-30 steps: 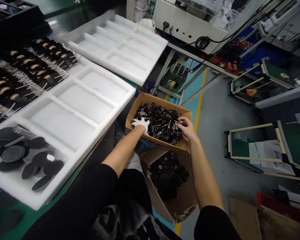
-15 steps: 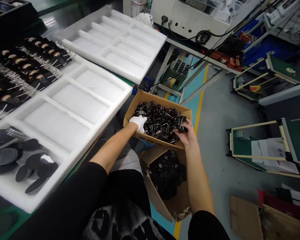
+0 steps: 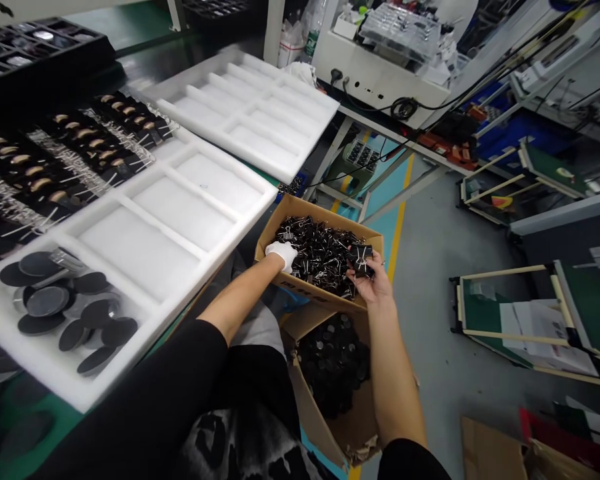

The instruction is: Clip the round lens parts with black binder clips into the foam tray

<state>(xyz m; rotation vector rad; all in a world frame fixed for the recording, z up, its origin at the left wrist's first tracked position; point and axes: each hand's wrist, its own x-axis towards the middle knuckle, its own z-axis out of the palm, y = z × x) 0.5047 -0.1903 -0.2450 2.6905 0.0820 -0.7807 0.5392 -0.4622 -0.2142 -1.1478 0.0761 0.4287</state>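
A cardboard box (image 3: 325, 298) full of black binder clips (image 3: 320, 250) with silver wire handles is in front of me. My left hand (image 3: 283, 255), in a white glove, dips into its left side. The fingers are curled among the clips, and what they hold is hidden. One larger clip (image 3: 287, 235) lies just beyond those fingers. My bare right hand (image 3: 375, 283) is closed around a few black binder clips (image 3: 361, 259) above the box's right side.
Below stands an open carton (image 3: 300, 373) of black discs (image 3: 335, 360). On the left bench are a white foam tray (image 3: 250, 200) with black round pieces (image 3: 47, 301), clipped parts (image 3: 87, 143) and another foam tray (image 3: 305, 133). Green-shelved carts (image 3: 485, 307) stand at right.
The view has shifted, so the bench and box sit lower. My left hand has curled deeper among the clips. The clips in my right hand are turned and now sit closer together.
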